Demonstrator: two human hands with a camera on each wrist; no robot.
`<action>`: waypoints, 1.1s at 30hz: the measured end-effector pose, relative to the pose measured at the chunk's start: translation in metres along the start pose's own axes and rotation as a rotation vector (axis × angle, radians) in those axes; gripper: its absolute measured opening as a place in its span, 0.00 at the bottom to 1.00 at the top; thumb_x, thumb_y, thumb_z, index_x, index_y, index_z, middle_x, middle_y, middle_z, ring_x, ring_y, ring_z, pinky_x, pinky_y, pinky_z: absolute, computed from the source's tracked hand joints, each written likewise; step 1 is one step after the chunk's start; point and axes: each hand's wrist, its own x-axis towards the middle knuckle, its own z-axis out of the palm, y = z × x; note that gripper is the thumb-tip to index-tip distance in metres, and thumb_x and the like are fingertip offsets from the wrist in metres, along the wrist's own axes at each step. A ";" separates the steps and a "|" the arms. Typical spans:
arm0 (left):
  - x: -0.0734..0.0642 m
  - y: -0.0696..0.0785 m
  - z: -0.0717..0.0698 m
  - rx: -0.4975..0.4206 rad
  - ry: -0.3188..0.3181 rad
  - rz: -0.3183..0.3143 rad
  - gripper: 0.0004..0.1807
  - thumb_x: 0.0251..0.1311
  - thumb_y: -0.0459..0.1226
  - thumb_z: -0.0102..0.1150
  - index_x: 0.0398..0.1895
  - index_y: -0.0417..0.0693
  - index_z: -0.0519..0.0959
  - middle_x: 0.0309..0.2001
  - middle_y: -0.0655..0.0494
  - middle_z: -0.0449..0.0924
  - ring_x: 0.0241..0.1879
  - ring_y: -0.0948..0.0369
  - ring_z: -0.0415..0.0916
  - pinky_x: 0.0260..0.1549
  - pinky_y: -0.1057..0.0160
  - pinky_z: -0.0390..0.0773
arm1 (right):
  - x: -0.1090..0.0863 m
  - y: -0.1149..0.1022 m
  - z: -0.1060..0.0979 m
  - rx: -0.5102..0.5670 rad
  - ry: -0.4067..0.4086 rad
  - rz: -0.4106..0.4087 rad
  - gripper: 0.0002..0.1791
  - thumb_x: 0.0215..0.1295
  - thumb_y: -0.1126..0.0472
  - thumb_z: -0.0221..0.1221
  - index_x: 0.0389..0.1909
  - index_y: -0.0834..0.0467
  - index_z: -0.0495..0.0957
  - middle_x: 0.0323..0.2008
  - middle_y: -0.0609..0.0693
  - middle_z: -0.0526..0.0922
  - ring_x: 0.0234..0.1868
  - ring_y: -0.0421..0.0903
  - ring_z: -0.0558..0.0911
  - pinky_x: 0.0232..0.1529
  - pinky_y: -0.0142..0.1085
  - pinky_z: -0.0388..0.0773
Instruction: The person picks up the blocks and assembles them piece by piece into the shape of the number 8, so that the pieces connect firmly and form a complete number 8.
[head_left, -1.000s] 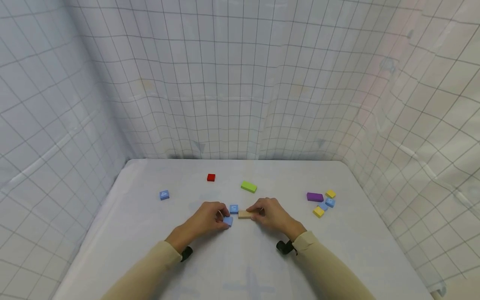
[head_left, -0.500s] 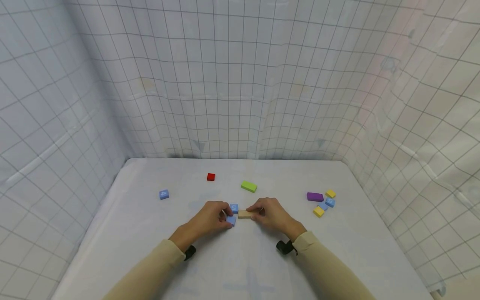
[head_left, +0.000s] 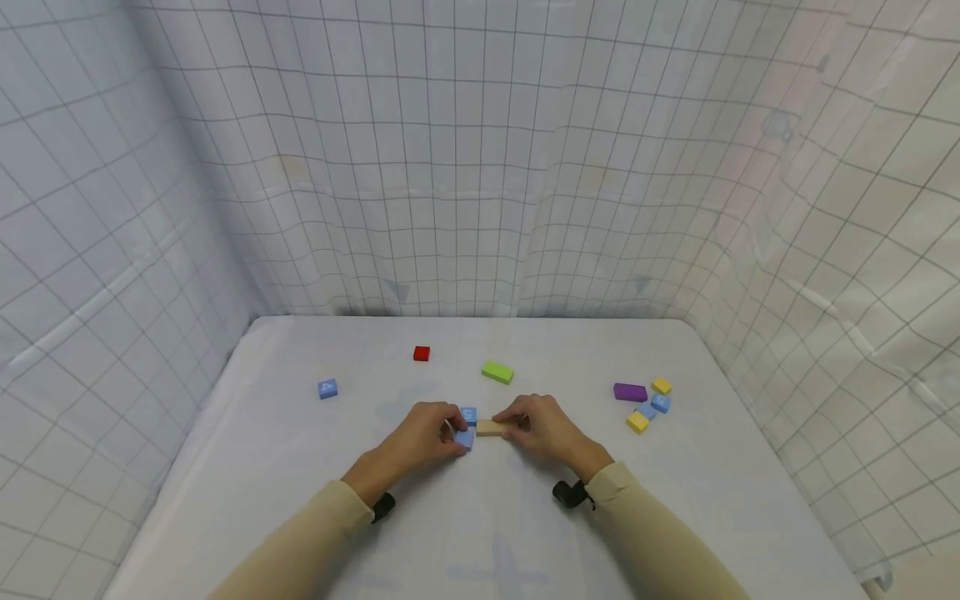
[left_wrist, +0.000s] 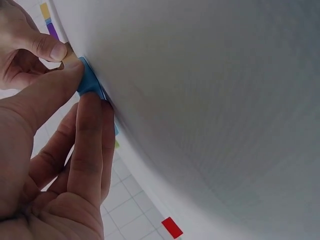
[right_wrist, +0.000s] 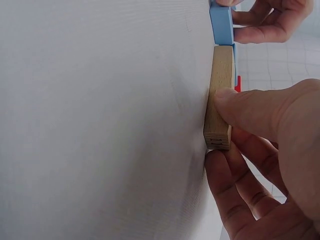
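My left hand point(head_left: 420, 437) pinches a light blue block point(head_left: 464, 439) between thumb and fingers, low on the white table. Just behind it lies another blue block point(head_left: 468, 414) marked with a 5, partly covered by my left fingers. My right hand point(head_left: 543, 429) grips the right end of a natural wood block point(head_left: 489, 427). In the right wrist view, the thumb lies on the side of the wood block point(right_wrist: 220, 95), whose far end meets or nearly meets the held blue block point(right_wrist: 222, 25). The left wrist view shows the blue block point(left_wrist: 89, 80) under thumb and fingertips.
Behind the hands lie a red block point(head_left: 422, 353) and a lime green block point(head_left: 497, 372). A blue block marked 4 point(head_left: 327, 388) sits at left. At right, a purple block point(head_left: 630, 392) lies by yellow blocks point(head_left: 637, 422) and blue blocks point(head_left: 661, 402).
My left hand has slid the blue block a short way right, closer to the wood block and in front of the 5 block. The right hand has stayed on the wood block.
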 end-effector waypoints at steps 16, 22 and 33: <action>0.001 0.011 0.007 -0.002 0.033 -0.062 0.16 0.60 0.31 0.90 0.45 0.41 0.90 0.40 0.53 0.89 0.34 0.66 0.80 0.37 0.71 0.85 | -0.001 0.001 0.001 0.009 0.014 -0.015 0.13 0.77 0.67 0.75 0.58 0.57 0.96 0.51 0.51 0.98 0.48 0.42 0.90 0.50 0.33 0.88; 0.002 0.013 0.008 0.013 0.052 -0.060 0.15 0.59 0.31 0.90 0.44 0.41 0.90 0.39 0.53 0.89 0.33 0.66 0.79 0.36 0.71 0.83 | 0.000 0.001 0.000 0.003 0.010 -0.003 0.13 0.77 0.67 0.75 0.58 0.57 0.96 0.52 0.51 0.97 0.48 0.41 0.90 0.50 0.33 0.88; 0.001 0.017 0.009 0.061 0.066 -0.121 0.15 0.59 0.35 0.92 0.43 0.45 0.92 0.38 0.57 0.90 0.37 0.64 0.78 0.42 0.65 0.85 | -0.001 0.002 -0.001 0.004 -0.001 -0.026 0.13 0.79 0.65 0.74 0.59 0.57 0.95 0.53 0.51 0.97 0.47 0.41 0.88 0.50 0.32 0.86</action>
